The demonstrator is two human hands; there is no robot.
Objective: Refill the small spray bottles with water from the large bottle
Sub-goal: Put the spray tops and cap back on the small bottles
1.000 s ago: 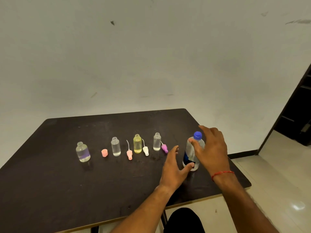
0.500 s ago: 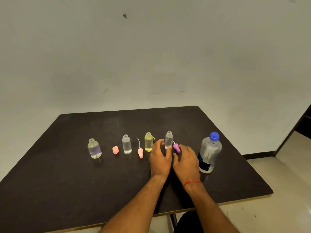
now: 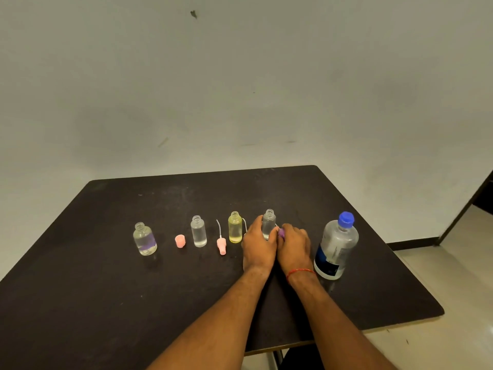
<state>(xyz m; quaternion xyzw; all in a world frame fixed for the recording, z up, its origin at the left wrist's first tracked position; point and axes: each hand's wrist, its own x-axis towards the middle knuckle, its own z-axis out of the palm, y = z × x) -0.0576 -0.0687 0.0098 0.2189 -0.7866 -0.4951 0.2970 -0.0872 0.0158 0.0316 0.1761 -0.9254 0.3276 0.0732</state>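
Several small uncapped bottles stand in a row on the dark table (image 3: 106, 303): a round clear one (image 3: 144, 239), a clear one (image 3: 198, 231), a yellow one (image 3: 235, 227) and the rightmost clear one (image 3: 268, 221). My left hand (image 3: 258, 244) wraps the base of the rightmost clear bottle. My right hand (image 3: 294, 243) pinches a purple spray cap (image 3: 281, 232) right beside that bottle. The large water bottle (image 3: 335, 247) with a blue lid stands capped to the right of my right hand.
A pink cap (image 3: 180, 241) and a pink spray head with its tube (image 3: 221, 243) lie between the small bottles. A thin white tube (image 3: 244, 225) shows beside the yellow bottle. The table's near edge and right corner drop to a tiled floor (image 3: 440, 276).
My right hand left the large bottle and came to the purple cap. My left hand moved forward and closed around the rightmost small bottle. The view shifted, so everything sits further right.
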